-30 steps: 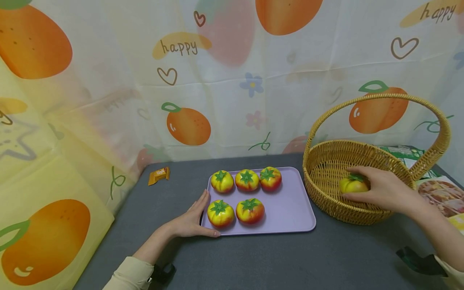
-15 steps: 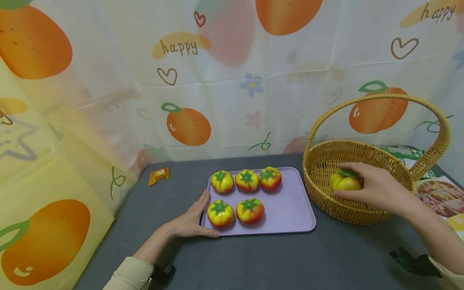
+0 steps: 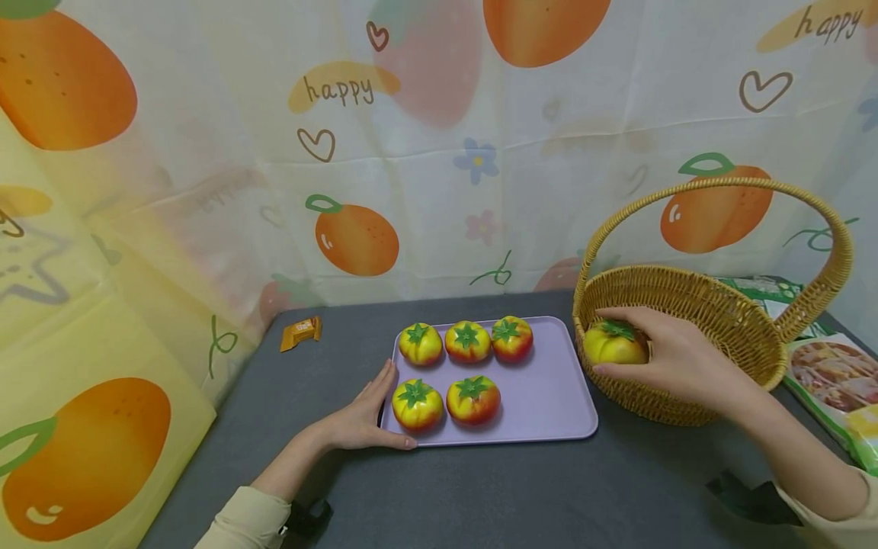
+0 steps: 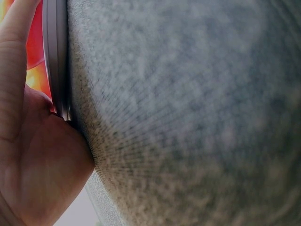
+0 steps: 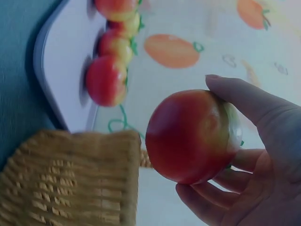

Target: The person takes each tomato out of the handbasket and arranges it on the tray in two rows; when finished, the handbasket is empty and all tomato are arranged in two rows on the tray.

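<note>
My right hand (image 3: 679, 354) holds a yellow-and-red tomato (image 3: 610, 348) with green leaves on top, over the left rim of the wicker basket (image 3: 675, 284). In the right wrist view, thumb and fingers curl around the tomato (image 5: 186, 136), its red underside showing. My left hand (image 3: 360, 412) rests against the left edge of a light purple tray (image 3: 545, 396), fingers extended along that side and thumb at the front corner. Several similar tomatoes sit on the tray in two rows, such as the front right one (image 3: 473, 400). The left wrist view shows the palm (image 4: 51, 165) touching the tray edge (image 4: 55, 61).
Right of the tray stands the basket, its tall handle (image 3: 716, 183) arching above. Behind and right of it lie printed packages (image 3: 833, 374). A small orange-wrapped snack (image 3: 300, 332) lies at the back left of the dark table (image 3: 521, 496). A fruit-printed cloth (image 3: 439, 206) hangs behind.
My right hand has carried the tomato leftward from the middle of the basket to its left rim. The left hand, the tray and the tomatoes on it have stayed in place.
</note>
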`<state>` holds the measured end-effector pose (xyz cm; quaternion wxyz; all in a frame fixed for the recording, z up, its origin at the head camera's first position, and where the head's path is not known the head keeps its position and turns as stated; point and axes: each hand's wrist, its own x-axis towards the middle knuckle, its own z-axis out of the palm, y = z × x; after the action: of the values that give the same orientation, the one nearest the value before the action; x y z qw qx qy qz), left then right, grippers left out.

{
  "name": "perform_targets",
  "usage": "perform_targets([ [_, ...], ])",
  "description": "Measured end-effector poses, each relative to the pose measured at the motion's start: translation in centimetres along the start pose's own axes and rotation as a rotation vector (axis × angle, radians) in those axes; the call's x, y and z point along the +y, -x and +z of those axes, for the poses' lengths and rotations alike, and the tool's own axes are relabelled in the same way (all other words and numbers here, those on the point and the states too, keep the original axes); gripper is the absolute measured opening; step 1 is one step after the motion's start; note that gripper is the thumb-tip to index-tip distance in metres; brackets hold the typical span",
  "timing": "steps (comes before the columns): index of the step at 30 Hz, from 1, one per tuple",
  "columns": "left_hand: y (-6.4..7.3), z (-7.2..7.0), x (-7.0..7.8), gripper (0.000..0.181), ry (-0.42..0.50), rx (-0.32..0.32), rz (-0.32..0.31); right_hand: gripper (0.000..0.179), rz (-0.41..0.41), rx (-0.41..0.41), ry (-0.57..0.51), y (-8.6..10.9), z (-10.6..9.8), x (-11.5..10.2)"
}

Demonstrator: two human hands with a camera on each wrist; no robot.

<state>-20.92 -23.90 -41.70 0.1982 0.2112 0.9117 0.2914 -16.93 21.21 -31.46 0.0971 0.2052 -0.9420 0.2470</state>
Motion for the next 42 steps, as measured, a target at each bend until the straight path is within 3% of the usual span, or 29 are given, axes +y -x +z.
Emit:
perform_targets([
  [15, 0.0, 0.0, 0.0, 0.124, -0.003, -0.002, -0.005, 0.065, -0.104, 0.008, -0.098, -0.7, 4.3, -1.9],
  [34, -0.1, 0.0, 0.0, 0.126, -0.007, -0.003, -0.026, 0.060, -0.139, -0.079, -0.140, -1.7, 9.3, -2.2],
  [42, 0.0, 0.0, 0.0, 0.126, -0.010, -0.007, -0.031, 0.063, -0.146, -0.093, -0.149, -2.0, 10.5, -2.3],
])
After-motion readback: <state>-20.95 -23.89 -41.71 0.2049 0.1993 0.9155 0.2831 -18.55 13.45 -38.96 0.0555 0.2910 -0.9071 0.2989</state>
